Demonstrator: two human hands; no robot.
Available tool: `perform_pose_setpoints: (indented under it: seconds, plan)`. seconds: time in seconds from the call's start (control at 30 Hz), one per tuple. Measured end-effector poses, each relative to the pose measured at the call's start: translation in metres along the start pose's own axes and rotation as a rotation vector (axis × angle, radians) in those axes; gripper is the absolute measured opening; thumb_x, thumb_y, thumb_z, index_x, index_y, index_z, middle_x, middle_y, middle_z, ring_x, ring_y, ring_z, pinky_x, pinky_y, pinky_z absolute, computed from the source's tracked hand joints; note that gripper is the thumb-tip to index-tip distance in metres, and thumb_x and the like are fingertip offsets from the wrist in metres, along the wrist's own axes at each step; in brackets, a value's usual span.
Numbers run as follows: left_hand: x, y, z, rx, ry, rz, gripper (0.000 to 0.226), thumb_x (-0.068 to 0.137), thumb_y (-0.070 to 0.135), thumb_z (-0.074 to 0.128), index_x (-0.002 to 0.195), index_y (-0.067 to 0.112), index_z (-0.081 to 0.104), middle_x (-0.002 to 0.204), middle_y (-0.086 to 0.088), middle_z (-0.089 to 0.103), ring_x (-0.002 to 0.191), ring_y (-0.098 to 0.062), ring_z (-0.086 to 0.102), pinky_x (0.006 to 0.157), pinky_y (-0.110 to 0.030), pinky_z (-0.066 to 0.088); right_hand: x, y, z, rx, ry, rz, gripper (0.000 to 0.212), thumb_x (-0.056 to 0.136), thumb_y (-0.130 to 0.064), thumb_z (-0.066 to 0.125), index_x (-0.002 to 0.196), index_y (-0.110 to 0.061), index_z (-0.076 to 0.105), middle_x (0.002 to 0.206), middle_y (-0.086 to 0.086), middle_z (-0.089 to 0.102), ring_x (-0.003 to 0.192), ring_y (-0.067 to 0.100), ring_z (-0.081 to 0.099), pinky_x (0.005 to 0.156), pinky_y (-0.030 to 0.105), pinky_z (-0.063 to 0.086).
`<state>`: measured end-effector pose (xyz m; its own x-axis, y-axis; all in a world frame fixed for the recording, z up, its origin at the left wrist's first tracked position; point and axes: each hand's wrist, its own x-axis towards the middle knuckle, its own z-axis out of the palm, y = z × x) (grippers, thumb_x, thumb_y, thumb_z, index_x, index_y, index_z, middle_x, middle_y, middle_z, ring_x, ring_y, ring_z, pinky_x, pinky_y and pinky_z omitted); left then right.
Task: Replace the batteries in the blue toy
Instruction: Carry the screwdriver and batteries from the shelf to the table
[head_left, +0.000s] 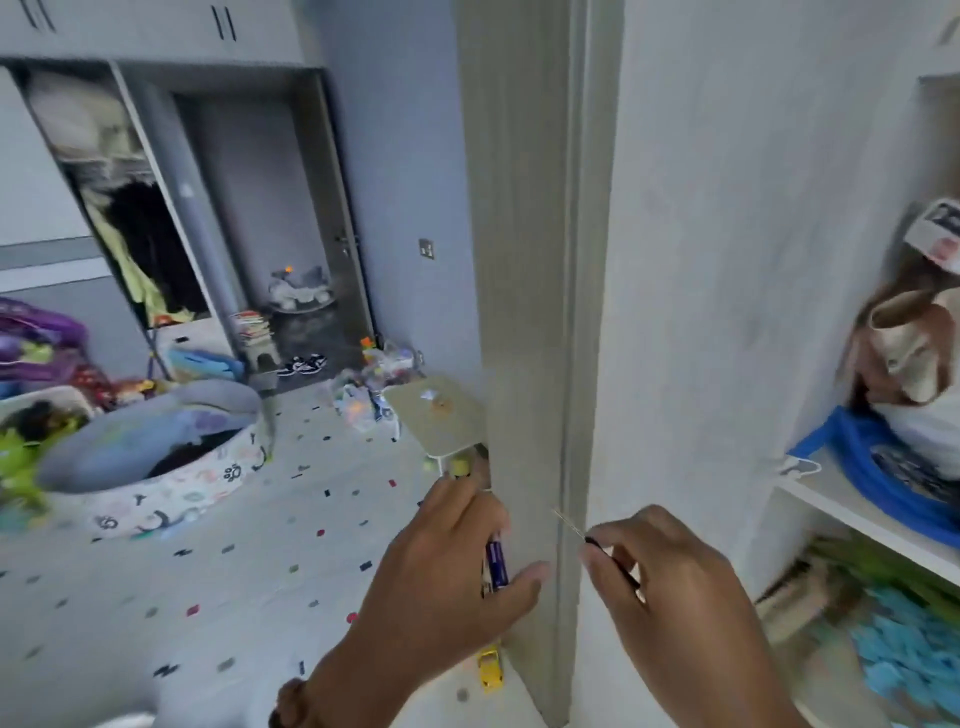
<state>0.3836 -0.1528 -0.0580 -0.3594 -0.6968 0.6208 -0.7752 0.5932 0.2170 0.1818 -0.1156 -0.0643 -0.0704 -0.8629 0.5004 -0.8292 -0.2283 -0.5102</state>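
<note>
Head view, child's room, picture soft with blur.

- Left hand: fingers curled round blue-purple batteries, thumb out toward the panel edge. How many batteries it holds I cannot tell.
- Right hand: pinches a thin screwdriver by its black handle, shaft pointing up and left.
- The hands are apart, one on each side of a tall pale cupboard panel.
- Blue toy: cannot pick it out for certain among the clutter.
- Yellow toy car lies on the speckled floor at the foot of the panel, below the left hand.
- White shelf to the right, carrying bags.
</note>
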Motion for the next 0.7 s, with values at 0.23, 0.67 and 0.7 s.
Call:
perform_pose_setpoints:
  seconds: [0.23,0.67,0.7]
  plan:
    - [-0.011,-0.152,-0.055,0.092,0.030,-0.146,0.042,0.083,0.065,0.057,0.088,0.023,0.055,0.087,0.011,0.047,0.084,-0.010,0.047,0.068,-0.022,0.045,0.070,-0.093,0.123,0.089,-0.097,-0.099,0.010,0.088,-0.039,0.067,0.082,-0.032,0.072,0.075,-0.012,0.056,0.059,0.011,0.056,0.053,0.031,0.050]
    - [0.061,-0.372,-0.035,0.187,0.022,-0.322,0.044,0.082,0.069,0.057,0.092,0.026,0.057,0.088,0.015,0.049,0.085,-0.005,0.046,0.066,-0.013,0.038,0.242,-0.154,0.304,0.169,-0.198,-0.187,0.013,0.087,-0.040,0.063,0.076,-0.034,0.067,0.068,-0.018,0.049,0.053,-0.007,0.054,0.052,0.018,0.043]
    - [0.072,-0.387,-0.033,0.200,0.022,-0.327,0.045,0.082,0.070,0.056,0.092,0.026,0.057,0.089,0.014,0.049,0.086,-0.006,0.046,0.066,-0.013,0.038,0.258,-0.155,0.318,0.180,-0.205,-0.188,0.012,0.087,-0.039,0.064,0.078,-0.033,0.068,0.069,-0.017,0.051,0.055,-0.003,0.055,0.052,0.023,0.047]
